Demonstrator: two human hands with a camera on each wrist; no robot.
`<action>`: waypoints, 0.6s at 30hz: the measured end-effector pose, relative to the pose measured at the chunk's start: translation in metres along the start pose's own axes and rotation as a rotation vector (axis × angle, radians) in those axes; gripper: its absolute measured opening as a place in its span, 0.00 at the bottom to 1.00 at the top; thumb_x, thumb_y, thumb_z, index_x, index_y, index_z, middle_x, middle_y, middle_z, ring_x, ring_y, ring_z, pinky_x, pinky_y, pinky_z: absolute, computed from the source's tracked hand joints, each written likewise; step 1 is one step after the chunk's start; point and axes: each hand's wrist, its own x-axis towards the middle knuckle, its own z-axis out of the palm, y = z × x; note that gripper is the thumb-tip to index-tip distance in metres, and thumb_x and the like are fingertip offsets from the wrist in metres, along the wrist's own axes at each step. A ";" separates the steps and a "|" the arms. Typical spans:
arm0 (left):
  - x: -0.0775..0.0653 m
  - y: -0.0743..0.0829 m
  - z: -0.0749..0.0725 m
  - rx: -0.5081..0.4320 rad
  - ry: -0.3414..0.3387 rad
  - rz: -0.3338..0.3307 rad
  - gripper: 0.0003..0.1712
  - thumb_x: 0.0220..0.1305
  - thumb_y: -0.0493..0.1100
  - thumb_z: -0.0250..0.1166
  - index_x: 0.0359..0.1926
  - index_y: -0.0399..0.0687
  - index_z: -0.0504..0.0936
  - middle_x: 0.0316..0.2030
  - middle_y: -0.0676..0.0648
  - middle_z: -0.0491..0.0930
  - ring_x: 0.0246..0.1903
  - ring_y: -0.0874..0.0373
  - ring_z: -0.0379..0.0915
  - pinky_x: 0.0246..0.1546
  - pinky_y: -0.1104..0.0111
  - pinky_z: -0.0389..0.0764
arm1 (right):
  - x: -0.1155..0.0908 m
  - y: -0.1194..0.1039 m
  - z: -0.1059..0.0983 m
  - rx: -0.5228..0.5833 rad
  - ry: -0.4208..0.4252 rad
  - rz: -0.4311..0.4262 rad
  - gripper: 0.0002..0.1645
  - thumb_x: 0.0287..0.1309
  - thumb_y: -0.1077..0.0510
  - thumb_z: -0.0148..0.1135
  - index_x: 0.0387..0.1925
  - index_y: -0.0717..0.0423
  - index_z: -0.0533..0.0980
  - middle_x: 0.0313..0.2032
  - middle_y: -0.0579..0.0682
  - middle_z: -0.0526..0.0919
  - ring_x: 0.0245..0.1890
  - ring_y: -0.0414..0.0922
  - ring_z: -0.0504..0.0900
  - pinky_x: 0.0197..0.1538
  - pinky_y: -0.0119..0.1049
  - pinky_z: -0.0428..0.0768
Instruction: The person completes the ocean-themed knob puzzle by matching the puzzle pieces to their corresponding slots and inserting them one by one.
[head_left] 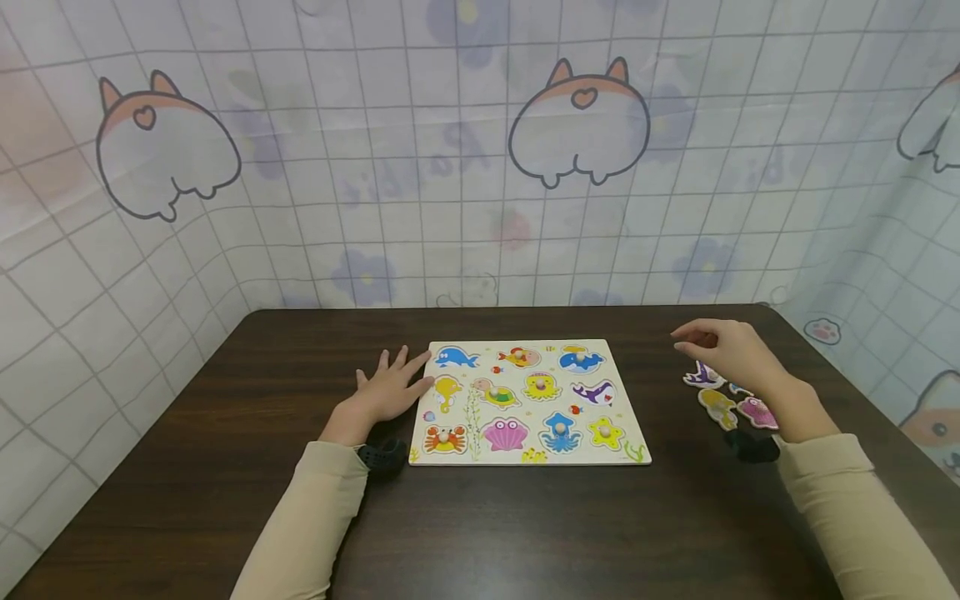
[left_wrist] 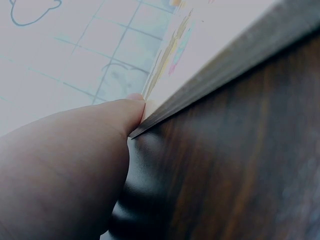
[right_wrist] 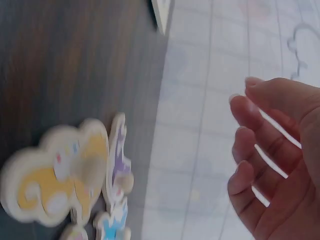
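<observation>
Loose pieces, listed near to far, all right of the puzzle board [head_left: 600, 457] and apart from it: a pink piece [head_left: 757, 413], a yellow seahorse piece [head_left: 718, 408], a blue piece [head_left: 739, 389] partly hidden by the right arm, and a purple piece [head_left: 701, 377].

Handling, as judged: thin and flat, apparently wood; expected to be light, stiff and not readily broken. Printed faces may be smooth and could slip under a flat fingertip. Recommended hold: thumb and forefinger on the round knob [right_wrist: 90, 172] of the seahorse piece. The blue and purple pieces show similar knobs; none can be made out on the pink one. Edges sit low and would give poorer purchase. The board, also judged stiff, may slide if nudged.

Position relative to grip: the left hand [head_left: 384, 392], fingers spread, rests at the board's left edge with the thumb touching it; nothing is grasped. The right hand [head_left: 738, 354] hangs right of the board, towards its far side, fingers loosely curved, thumb tip close to the forefinger, nothing held. All visible loose pieces lie clear of its fingertips, right of the board.
</observation>
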 end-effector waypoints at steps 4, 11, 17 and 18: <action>0.001 0.000 0.000 0.006 0.000 0.002 0.38 0.81 0.61 0.48 0.83 0.54 0.52 0.80 0.33 0.40 0.77 0.28 0.27 0.65 0.24 0.31 | -0.002 0.017 -0.008 0.019 -0.018 0.063 0.19 0.74 0.56 0.60 0.55 0.67 0.81 0.47 0.64 0.85 0.44 0.58 0.82 0.49 0.57 0.82; 0.000 0.000 0.000 -0.005 -0.003 0.006 0.38 0.81 0.61 0.48 0.83 0.54 0.52 0.80 0.33 0.40 0.76 0.28 0.27 0.65 0.24 0.30 | -0.003 0.047 -0.010 0.064 -0.107 0.174 0.20 0.74 0.54 0.60 0.52 0.69 0.82 0.51 0.70 0.82 0.45 0.61 0.82 0.50 0.61 0.81; 0.001 0.001 0.001 0.005 -0.001 0.007 0.38 0.81 0.60 0.48 0.82 0.54 0.53 0.80 0.32 0.41 0.76 0.28 0.28 0.64 0.24 0.31 | -0.006 0.063 -0.009 0.056 -0.187 0.218 0.18 0.71 0.58 0.62 0.50 0.70 0.83 0.47 0.67 0.85 0.44 0.59 0.83 0.48 0.59 0.82; 0.001 0.000 0.001 0.009 0.000 0.006 0.38 0.81 0.61 0.48 0.83 0.54 0.53 0.80 0.33 0.41 0.76 0.28 0.28 0.64 0.24 0.31 | -0.006 0.064 -0.009 0.055 -0.193 0.222 0.18 0.71 0.58 0.62 0.50 0.71 0.83 0.46 0.66 0.85 0.43 0.59 0.83 0.48 0.59 0.82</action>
